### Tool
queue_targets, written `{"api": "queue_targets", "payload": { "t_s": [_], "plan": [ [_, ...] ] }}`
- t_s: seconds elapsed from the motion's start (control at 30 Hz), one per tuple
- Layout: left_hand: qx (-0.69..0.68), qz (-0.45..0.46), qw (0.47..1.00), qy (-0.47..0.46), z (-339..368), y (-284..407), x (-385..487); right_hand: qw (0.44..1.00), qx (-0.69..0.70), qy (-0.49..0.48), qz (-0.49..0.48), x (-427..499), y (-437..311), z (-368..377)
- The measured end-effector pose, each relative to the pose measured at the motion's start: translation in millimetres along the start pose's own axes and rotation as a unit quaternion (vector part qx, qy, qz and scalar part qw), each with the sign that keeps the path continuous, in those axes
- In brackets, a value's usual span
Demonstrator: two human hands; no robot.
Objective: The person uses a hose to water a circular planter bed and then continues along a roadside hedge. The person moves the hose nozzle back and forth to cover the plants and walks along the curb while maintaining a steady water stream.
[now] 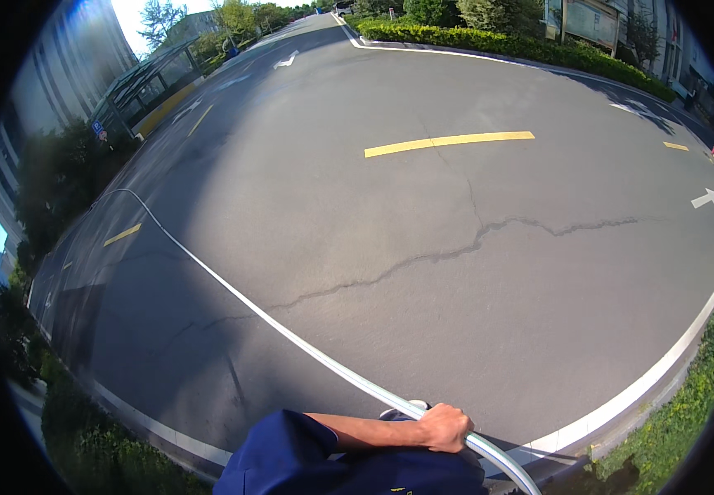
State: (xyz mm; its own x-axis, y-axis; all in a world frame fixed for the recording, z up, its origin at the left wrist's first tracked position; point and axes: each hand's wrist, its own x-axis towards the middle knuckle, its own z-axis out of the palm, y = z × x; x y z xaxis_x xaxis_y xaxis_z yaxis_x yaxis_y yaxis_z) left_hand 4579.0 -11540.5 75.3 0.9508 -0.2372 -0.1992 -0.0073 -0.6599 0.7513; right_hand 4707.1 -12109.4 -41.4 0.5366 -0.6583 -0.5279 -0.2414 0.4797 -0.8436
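Observation:
My left hand (447, 428) is closed around a pale, striped flexible hose (357, 378) near the bottom of the head view. The bare forearm reaches across my body from a dark blue sleeve (289, 436). Beyond my fist the hose bends down and leaves the picture at the lower edge. The other way, it runs over the asphalt road (344, 216) to the far left, where it curves off. Part of a shoe (417, 405) shows behind the hose by my wrist. My right hand is out of view.
A white-edged kerb (660, 371) curves around me, with low hedge (660, 408) on the right and shrubs (115, 451) on the left. A long crack (406, 265) and a yellow dash (450, 143) mark the road. A glass-roofed shelter (146, 86) stands far left.

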Motion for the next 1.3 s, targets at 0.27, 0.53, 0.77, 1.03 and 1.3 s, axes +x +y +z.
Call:
{"api": "queue_targets", "payload": {
  "t_s": [0.27,0.53,0.77,1.03,1.3],
  "plan": [
    [0.12,-0.109,0.987,0.014,93,-26,148,0.996,-0.039,-0.075,0.023,141,-42,90],
    [0.124,-0.205,0.971,-0.029,124,-80,137,0.995,-0.053,-0.083,0.009,161,-71,105],
    [0.163,-0.136,0.943,-0.258,185,-134,178,0.986,0.149,0.01,-0.074,60,-66,-14],
    [-0.033,0.02,0.913,-0.407,163,2,199,0.943,0.232,0.229,-0.064,-119,91,-2],
    [-0.195,-0.065,0.833,-0.515,248,74,153,0.962,0.215,0.153,-0.073,-167,123,-29]
  ]
}}
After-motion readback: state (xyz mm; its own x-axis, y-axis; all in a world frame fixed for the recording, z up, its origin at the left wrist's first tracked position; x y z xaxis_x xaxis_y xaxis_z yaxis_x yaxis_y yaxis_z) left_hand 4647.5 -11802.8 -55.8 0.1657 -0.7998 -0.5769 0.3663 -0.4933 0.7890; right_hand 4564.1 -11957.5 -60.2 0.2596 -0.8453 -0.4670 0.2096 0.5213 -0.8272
